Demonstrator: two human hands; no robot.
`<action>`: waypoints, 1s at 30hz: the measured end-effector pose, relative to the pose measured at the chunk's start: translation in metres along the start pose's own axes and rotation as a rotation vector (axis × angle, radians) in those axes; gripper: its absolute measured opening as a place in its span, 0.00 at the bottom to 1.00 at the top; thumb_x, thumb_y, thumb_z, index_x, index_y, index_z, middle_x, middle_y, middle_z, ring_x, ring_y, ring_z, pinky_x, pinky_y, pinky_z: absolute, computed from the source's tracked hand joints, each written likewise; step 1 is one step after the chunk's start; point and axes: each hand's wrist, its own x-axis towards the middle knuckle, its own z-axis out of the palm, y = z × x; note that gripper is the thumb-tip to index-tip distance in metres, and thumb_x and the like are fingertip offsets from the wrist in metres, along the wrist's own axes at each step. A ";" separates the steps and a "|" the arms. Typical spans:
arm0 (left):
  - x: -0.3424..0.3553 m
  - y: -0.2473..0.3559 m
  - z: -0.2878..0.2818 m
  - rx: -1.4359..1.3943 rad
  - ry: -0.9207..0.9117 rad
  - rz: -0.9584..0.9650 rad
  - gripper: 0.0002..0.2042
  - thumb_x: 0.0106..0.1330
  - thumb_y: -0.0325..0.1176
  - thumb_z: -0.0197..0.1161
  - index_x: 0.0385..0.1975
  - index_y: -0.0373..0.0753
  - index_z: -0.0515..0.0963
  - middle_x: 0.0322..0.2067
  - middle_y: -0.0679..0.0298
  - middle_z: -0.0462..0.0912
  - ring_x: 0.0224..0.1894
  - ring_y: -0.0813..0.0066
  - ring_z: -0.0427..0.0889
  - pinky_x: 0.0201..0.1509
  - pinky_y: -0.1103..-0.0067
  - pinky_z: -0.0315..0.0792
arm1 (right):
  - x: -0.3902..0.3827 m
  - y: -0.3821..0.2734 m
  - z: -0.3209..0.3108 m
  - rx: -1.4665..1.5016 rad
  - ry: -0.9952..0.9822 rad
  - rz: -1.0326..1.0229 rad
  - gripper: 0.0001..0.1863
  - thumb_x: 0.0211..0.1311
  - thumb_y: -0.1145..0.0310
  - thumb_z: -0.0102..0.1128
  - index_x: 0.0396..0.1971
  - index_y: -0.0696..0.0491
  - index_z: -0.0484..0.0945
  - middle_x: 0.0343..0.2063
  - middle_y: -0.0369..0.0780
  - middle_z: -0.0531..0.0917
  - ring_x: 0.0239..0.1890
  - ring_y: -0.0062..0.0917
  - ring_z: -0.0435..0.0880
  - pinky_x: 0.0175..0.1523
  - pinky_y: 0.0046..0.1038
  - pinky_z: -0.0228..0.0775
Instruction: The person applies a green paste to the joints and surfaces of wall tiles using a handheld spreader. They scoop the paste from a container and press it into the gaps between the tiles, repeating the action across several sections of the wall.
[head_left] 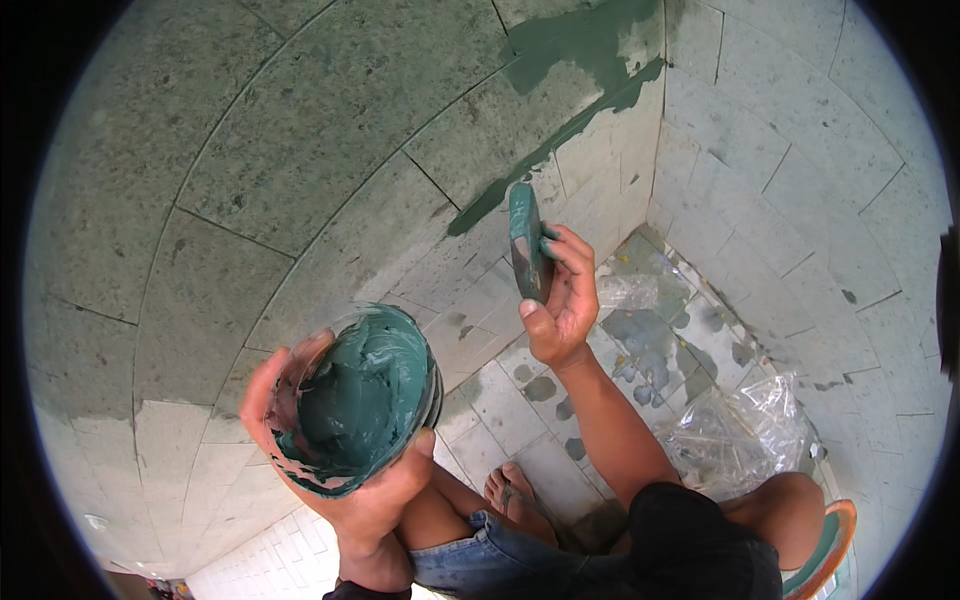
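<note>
My left hand [390, 485] grips a round cup [355, 400] of thick teal-green paste, its rim and sides smeared with it. My right hand [562, 320] holds a flat float-like tool [522, 235] upright, coated in the same green, with my fingers round its back. Beyond the tool, the tiled left wall [225, 150] carries a dark green band of wet coating [560, 50] along a joint toward the corner. The tool appears just in front of that band; whether it touches the wall I cannot tell.
A second tiled wall [780, 170] meets the first at a corner. The tiled floor [485, 410] has grey blotches and crumpled clear plastic [740, 430]. My sandalled foot [505, 495] and knees show below. An orange-rimmed container [840, 525] with green inside lies at lower right.
</note>
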 end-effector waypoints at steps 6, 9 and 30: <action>-0.001 0.000 -0.003 -0.046 -0.013 -0.024 0.48 0.38 0.41 0.78 0.61 0.37 0.57 0.52 0.52 0.70 0.57 0.59 0.71 0.63 0.65 0.66 | 0.022 0.015 -0.009 -0.138 -0.131 -0.068 0.27 0.49 0.65 0.61 0.51 0.61 0.70 0.54 0.51 0.69 0.58 0.40 0.70 0.62 0.37 0.62; 0.000 -0.001 -0.004 -0.069 -0.012 -0.035 0.48 0.37 0.36 0.78 0.61 0.37 0.56 0.52 0.51 0.70 0.56 0.60 0.72 0.62 0.66 0.68 | 0.007 0.006 0.005 -0.116 -0.233 -0.036 0.26 0.43 0.69 0.61 0.46 0.60 0.73 0.52 0.52 0.74 0.55 0.43 0.74 0.60 0.37 0.65; 0.001 0.004 -0.001 -0.025 -0.014 -0.047 0.47 0.39 0.46 0.78 0.60 0.37 0.59 0.50 0.53 0.72 0.56 0.60 0.71 0.62 0.66 0.64 | 0.018 -0.009 -0.020 -0.377 -0.349 -0.163 0.24 0.32 0.79 0.60 0.39 0.56 0.79 0.50 0.46 0.74 0.50 0.43 0.75 0.53 0.39 0.71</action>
